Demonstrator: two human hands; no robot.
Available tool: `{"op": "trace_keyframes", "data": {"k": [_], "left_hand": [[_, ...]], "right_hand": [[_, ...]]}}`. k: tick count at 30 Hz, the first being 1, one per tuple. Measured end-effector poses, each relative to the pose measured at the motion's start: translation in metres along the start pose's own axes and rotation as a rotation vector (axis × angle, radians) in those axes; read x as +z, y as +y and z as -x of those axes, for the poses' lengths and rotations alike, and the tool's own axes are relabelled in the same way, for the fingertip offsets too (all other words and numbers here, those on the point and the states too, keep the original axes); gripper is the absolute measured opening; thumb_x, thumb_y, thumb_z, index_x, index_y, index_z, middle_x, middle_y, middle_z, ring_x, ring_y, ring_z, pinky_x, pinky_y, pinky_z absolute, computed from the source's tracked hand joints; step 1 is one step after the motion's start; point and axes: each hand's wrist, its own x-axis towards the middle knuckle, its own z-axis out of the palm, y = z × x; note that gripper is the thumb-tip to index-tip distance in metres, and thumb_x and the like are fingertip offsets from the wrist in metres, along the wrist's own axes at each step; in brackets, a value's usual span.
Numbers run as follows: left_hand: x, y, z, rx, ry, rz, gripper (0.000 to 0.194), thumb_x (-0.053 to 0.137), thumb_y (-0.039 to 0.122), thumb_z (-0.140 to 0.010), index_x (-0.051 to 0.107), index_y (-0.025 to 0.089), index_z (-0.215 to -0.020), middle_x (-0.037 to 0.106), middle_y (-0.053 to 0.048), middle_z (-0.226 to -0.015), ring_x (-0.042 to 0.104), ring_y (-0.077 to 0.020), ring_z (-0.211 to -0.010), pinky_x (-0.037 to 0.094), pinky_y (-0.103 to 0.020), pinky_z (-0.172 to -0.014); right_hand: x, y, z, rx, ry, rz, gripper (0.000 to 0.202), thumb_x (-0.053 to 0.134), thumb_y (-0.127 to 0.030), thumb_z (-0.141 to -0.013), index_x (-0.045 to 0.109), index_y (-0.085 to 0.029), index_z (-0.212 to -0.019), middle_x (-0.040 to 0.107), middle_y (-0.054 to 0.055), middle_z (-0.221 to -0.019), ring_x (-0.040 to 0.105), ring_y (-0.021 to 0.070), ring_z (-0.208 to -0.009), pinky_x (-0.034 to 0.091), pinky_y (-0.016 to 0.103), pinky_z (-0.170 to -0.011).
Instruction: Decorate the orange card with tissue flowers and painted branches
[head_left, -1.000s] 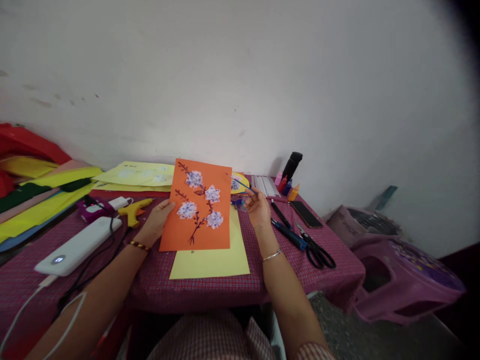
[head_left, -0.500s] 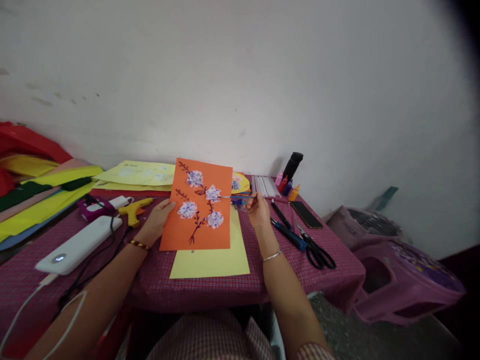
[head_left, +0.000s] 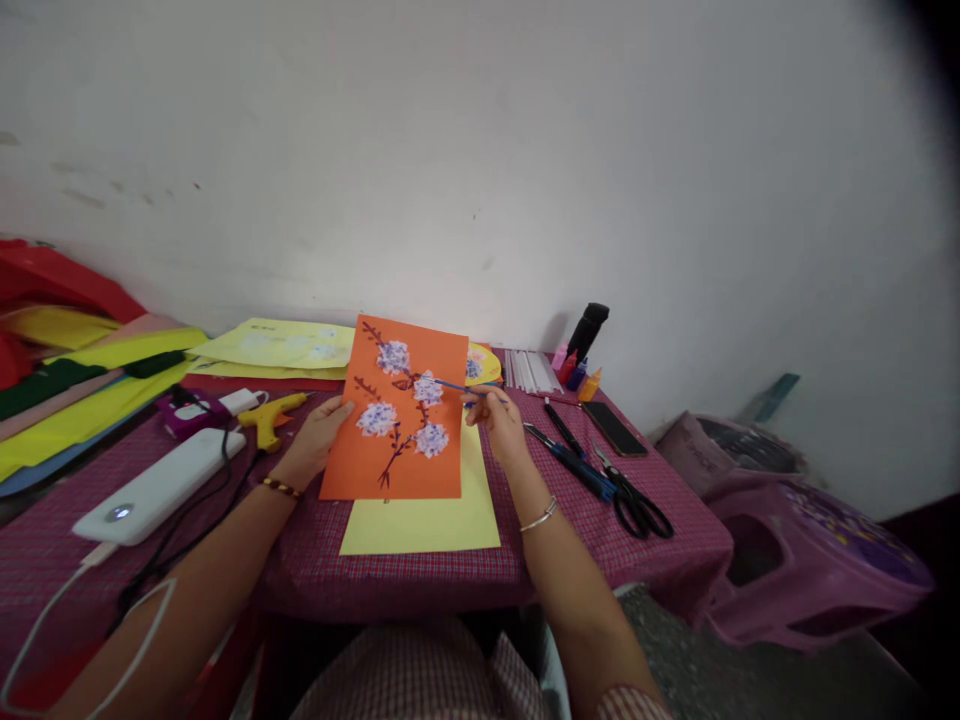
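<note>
My left hand [head_left: 321,432] grips the left edge of an orange sheet of paper [head_left: 439,475], which is tilted up toward me. Painted on it are purple-and-white flowers [head_left: 376,419] on dark branching stems. Between the fingers of my right hand [head_left: 495,418] is a thin blue paintbrush [head_left: 471,390]. Its tip points left, at the upper part of the middle-right flower; whether it touches cannot be made out. A pale yellow sheet [head_left: 420,528] lies on the table under the orange one.
On the purple checked tablecloth [head_left: 480,582], scissors [head_left: 636,500], a blue-handled tool [head_left: 577,470], a black pen [head_left: 562,427] and a phone [head_left: 613,428] lie to the right. Small paint bottles [head_left: 590,384] stand behind. A yellow glue gun [head_left: 271,418] and white power bank [head_left: 161,485] lie left.
My right hand has moved left, closer to the orange sheet, and the brush now slants up to the left. My left hand keeps its hold on the sheet.
</note>
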Motion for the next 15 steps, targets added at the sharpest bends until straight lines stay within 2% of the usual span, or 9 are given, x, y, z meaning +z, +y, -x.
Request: {"op": "trace_keyframes", "data": {"k": [5, 10, 15], "left_hand": [[0.0002, -0.0005, -0.0010, -0.001, 0.005, -0.002, 0.021, 0.073, 0.016, -0.074, 0.073, 0.016, -0.095, 0.079, -0.007, -0.082, 0.072, -0.0209, -0.061, 0.062, -0.031, -0.060], [-0.0002, -0.0006, -0.0008, -0.004, 0.001, -0.003, 0.022, 0.073, 0.016, -0.074, 0.073, 0.016, -0.095, 0.079, -0.008, -0.082, 0.072, -0.0213, -0.062, 0.062, -0.032, -0.061], [-0.0015, -0.0016, -0.0013, 0.004, -0.013, -0.002, 0.024, 0.076, 0.019, -0.072, 0.073, 0.016, -0.096, 0.079, -0.008, -0.083, 0.073, -0.0214, -0.062, 0.062, -0.031, -0.060]], "right_hand": [[0.0027, 0.0006, 0.0018, -0.016, 0.031, 0.050, 0.018, 0.067, -0.038, -0.089, 0.072, -0.021, -0.091, 0.077, 0.002, -0.080, 0.060, 0.0106, -0.051, 0.049, 0.023, -0.051], [-0.0022, 0.0039, -0.0021, -0.079, 0.065, -0.009, 0.024, 0.063, -0.044, -0.090, 0.071, -0.021, -0.091, 0.077, 0.002, -0.078, 0.059, 0.0090, -0.049, 0.047, 0.022, -0.050], [-0.0034, 0.0075, -0.0048, -0.006, 0.068, -0.009, 0.025, 0.067, -0.045, -0.087, 0.070, -0.020, -0.089, 0.078, 0.003, -0.079, 0.059, 0.0092, -0.046, 0.047, 0.021, -0.047]]}}
